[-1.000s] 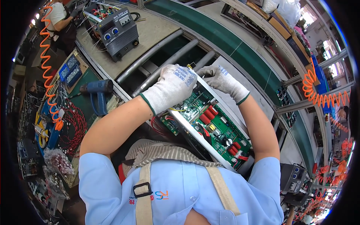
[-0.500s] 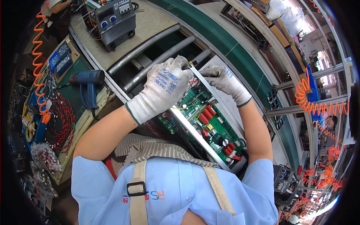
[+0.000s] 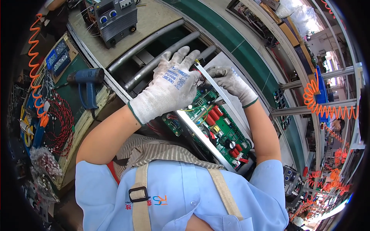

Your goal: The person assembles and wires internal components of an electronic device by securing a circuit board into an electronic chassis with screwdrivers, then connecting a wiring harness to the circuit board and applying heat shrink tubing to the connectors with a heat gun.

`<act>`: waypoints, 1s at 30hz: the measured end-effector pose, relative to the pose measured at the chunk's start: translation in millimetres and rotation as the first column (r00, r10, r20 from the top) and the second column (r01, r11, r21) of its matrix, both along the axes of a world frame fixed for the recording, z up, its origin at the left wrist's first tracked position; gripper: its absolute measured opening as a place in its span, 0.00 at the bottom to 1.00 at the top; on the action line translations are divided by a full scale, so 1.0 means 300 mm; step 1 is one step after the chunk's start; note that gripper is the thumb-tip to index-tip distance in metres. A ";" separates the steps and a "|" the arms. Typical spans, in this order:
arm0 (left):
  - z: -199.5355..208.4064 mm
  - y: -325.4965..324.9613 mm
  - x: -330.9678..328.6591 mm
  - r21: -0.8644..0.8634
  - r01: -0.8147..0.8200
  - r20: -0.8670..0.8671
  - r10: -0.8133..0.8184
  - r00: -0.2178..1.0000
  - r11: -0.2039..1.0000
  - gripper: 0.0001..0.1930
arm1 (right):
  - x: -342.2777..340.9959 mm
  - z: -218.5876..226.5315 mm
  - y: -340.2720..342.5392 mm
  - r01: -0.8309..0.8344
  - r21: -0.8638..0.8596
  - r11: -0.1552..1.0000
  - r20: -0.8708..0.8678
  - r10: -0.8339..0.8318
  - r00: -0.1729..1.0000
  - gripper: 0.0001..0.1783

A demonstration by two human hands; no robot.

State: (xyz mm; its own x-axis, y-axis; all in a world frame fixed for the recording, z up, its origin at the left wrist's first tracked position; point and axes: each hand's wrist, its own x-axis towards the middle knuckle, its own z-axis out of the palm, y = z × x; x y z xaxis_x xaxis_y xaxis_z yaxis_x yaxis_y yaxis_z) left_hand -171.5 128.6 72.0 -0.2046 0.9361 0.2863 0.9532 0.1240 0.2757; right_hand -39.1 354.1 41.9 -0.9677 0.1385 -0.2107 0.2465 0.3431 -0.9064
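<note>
Left hand [image 3: 169, 86], gloved, fingers spread wide, palm flat on far end of green circuit board [image 3: 219, 129]; grips nothing. Right hand [image 3: 230, 82], gloved, fingers curled on the metal frame rail [image 3: 221, 94] at board's far right edge. Board sits in an open chassis at centre, just before the person. Blue heat gun [image 3: 88, 82] on desk, left. Grey welder unit [image 3: 115, 17] far left.

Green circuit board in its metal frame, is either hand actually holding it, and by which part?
Left hand lies flat over the circuit board's far end; right hand pinches the metal frame's rail near that end.
</note>
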 end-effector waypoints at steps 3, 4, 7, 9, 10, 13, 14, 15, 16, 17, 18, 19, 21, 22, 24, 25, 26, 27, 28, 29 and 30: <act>-0.004 -0.003 -0.006 0.042 0.017 0.117 -0.022 0.993 0.999 0.19 | 0.000 -0.015 0.006 0.056 -0.098 0.994 0.107 -0.046 0.993 0.17; -0.007 -0.001 -0.009 0.040 0.024 0.114 -0.029 0.993 0.999 0.19 | 0.001 -0.015 0.004 0.063 -0.099 0.993 0.103 -0.052 0.993 0.17; -0.008 -0.009 -0.015 0.033 0.053 0.102 -0.056 0.993 0.998 0.19 | -0.003 -0.014 -0.009 0.059 -0.097 0.994 0.079 -0.051 0.996 0.17; -0.002 -0.018 -0.011 0.051 0.059 0.125 -0.065 0.990 0.997 0.19 | -0.004 -0.021 -0.012 0.060 -0.132 0.989 0.074 -0.051 0.996 0.16; 0.000 -0.022 -0.010 0.048 0.064 0.124 -0.069 0.990 0.997 0.19 | -0.007 -0.024 -0.013 0.065 -0.135 0.989 0.073 -0.055 0.996 0.16; 0.008 -0.027 -0.012 0.038 0.059 0.151 -0.064 0.986 0.998 0.16 | -0.021 -0.021 -0.028 0.077 -0.110 0.991 0.116 -0.064 0.991 0.15; 0.009 -0.027 -0.015 0.056 0.049 0.221 -0.061 0.973 0.997 0.15 | -0.026 -0.017 -0.045 0.099 -0.127 0.987 0.045 -0.094 0.995 0.13; 0.008 -0.025 -0.019 0.072 0.039 0.291 -0.058 0.955 0.997 0.13 | -0.027 -0.016 -0.054 0.119 -0.146 0.982 -0.025 -0.124 0.992 0.12; 0.003 -0.020 -0.026 0.067 0.043 0.292 -0.061 0.955 0.997 0.13 | -0.028 -0.019 -0.050 0.124 -0.151 0.981 -0.024 -0.129 0.991 0.12; 0.000 -0.020 -0.033 0.083 0.037 0.367 -0.065 0.928 0.996 0.12 | -0.027 -0.023 -0.050 0.149 -0.187 0.971 0.044 -0.143 0.989 0.12; -0.003 -0.019 -0.038 0.099 0.029 0.440 -0.070 0.895 0.995 0.11 | -0.027 -0.029 -0.050 0.176 -0.221 0.959 0.112 -0.154 0.982 0.11; -0.001 -0.019 -0.041 0.091 0.034 0.442 -0.071 0.894 0.995 0.11 | -0.029 -0.036 -0.050 0.181 -0.228 0.957 0.115 -0.158 0.981 0.11; 0.010 -0.014 -0.050 0.092 0.003 0.543 -0.053 0.838 0.996 0.12 | -0.033 -0.047 -0.048 0.294 -0.364 0.884 0.213 -0.228 0.950 0.10; 0.010 -0.018 -0.047 0.135 -0.026 0.588 -0.059 0.806 0.991 0.13 | -0.029 -0.060 -0.046 0.300 -0.395 0.868 0.227 -0.224 0.948 0.11; 0.000 -0.023 -0.042 0.150 -0.044 0.511 -0.039 0.859 0.988 0.13 | -0.031 -0.038 -0.060 0.324 -0.378 0.867 0.242 -0.245 0.939 0.11; -0.006 -0.023 -0.040 0.165 -0.060 0.430 -0.017 0.903 0.984 0.14 | -0.031 -0.024 -0.070 0.350 -0.361 0.864 0.257 -0.268 0.928 0.12; -0.004 -0.018 -0.042 0.135 -0.042 0.331 -0.005 0.944 0.990 0.15 | -0.024 -0.008 -0.063 0.290 -0.366 0.884 0.228 -0.216 0.949 0.14; -0.014 -0.014 -0.039 0.149 -0.004 0.290 -0.040 0.956 0.989 0.14 | -0.018 -0.003 -0.046 0.285 -0.359 0.889 0.221 -0.216 0.951 0.14; -0.016 -0.017 -0.024 0.106 0.033 0.186 -0.053 0.981 0.994 0.14 | -0.013 -0.006 -0.026 0.252 -0.330 0.910 0.151 -0.213 0.965 0.15; -0.016 -0.021 -0.009 0.056 0.060 0.080 -0.064 0.995 0.997 0.13 | -0.019 -0.001 -0.020 0.216 -0.300 0.929 0.081 -0.201 0.976 0.15; -0.005 -0.022 -0.009 -0.002 0.086 0.078 -0.085 0.993 0.996 0.13 | -0.031 0.005 -0.020 0.206 -0.296 0.933 0.074 -0.192 0.979 0.15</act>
State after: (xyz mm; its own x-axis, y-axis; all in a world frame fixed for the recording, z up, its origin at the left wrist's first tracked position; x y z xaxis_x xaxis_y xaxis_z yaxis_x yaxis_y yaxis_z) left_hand -174.3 122.0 70.5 -0.1453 0.9525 0.2678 0.9359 0.0445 0.3493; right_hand -48.4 348.0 43.5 -0.9160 0.2512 -0.3129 0.3224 -0.0032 -0.9466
